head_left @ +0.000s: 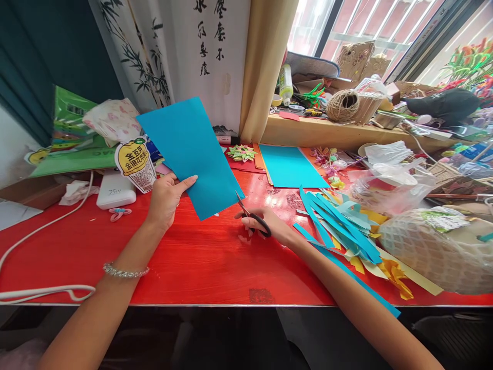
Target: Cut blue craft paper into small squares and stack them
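Observation:
My left hand (166,196) pinches the lower left edge of a blue paper sheet (190,154) and holds it tilted above the red table (185,262). My right hand (265,222) grips black-handled scissors (252,213), fingers through the loops. The blades point up and left and touch the sheet's lower right edge. A bracelet sits on my left wrist.
A pile of cut blue and yellow paper strips (342,226) lies right of my right hand. Another blue sheet (290,165) lies flat further back. A white power bank (115,190) and white cable (42,293) are at left. Plastic bags (393,180) crowd the right side. A windowsill holds twine (342,105).

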Demonstrator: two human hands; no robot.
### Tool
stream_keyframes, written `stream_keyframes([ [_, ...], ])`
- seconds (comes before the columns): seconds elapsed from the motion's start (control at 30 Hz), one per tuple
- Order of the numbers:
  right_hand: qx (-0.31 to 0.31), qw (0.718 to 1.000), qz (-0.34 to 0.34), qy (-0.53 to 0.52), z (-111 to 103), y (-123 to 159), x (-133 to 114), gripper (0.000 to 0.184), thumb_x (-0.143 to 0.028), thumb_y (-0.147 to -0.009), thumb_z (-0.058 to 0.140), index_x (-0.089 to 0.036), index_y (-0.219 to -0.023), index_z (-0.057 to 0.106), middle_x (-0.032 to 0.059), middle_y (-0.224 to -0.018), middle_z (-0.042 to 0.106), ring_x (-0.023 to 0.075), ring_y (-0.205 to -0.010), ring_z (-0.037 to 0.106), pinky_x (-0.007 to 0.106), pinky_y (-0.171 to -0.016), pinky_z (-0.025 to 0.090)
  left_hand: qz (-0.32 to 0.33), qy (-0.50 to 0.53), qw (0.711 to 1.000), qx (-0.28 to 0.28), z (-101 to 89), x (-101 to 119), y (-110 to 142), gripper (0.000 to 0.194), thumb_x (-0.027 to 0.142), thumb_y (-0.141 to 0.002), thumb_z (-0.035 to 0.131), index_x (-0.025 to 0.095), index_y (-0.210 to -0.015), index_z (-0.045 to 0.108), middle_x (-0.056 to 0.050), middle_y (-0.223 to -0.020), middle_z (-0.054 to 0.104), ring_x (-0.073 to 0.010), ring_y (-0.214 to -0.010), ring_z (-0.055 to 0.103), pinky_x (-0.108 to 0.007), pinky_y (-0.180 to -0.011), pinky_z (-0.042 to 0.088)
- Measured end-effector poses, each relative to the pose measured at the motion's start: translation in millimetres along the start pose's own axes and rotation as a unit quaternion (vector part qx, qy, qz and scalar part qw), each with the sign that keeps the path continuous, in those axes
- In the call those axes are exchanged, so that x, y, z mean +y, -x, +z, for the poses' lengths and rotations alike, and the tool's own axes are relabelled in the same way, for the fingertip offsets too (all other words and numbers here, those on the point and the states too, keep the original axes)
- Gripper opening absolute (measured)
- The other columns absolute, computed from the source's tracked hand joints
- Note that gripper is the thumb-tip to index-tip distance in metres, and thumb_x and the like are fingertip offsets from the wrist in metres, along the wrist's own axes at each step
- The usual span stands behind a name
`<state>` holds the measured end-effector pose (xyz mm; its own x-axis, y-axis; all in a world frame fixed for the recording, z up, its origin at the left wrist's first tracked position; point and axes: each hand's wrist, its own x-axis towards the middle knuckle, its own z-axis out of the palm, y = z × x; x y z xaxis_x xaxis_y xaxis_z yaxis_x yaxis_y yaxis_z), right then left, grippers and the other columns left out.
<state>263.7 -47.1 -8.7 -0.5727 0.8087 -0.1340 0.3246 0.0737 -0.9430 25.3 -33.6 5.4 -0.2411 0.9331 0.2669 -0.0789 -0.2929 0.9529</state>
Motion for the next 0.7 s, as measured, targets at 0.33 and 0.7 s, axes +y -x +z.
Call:
stream_keyframes([
  [0.33,0.014,1.0,-0.006,-0.001,3.1,-2.7,4.4,0.042,-0.051,-0.074,0.056,-0.014,-0.092,0.064,-0.0018,-0.055,0.052,0.0076,-0.048,0.046,0.02,-0.044,0.027,0.001,-0.003,1.0,0.016,0.4,-1.8,-0.6,0.035,0.026,-0.066,0.072,0.014,-0.097,0.063,-0.008,-0.109,0.064,-0.0226,-0.101,0.058,-0.038,-0.085,0.051],
  [0.7,0.027,0.999,-0.019,-0.015,6.7,-1.7,5.6,0.036,-0.05,-0.075,0.056,-0.014,-0.067,0.057,-0.003,-0.048,0.05,0.0054,-0.042,0.04,0.02,-0.041,0.026,0.001,-0.002,1.0,0.01,0.2,-0.5,-0.5,0.035,0.026,-0.067,0.072,0.012,-0.097,0.062,-0.009,-0.107,0.064,-0.023,-0.098,0.058,-0.041,-0.084,0.05],
])
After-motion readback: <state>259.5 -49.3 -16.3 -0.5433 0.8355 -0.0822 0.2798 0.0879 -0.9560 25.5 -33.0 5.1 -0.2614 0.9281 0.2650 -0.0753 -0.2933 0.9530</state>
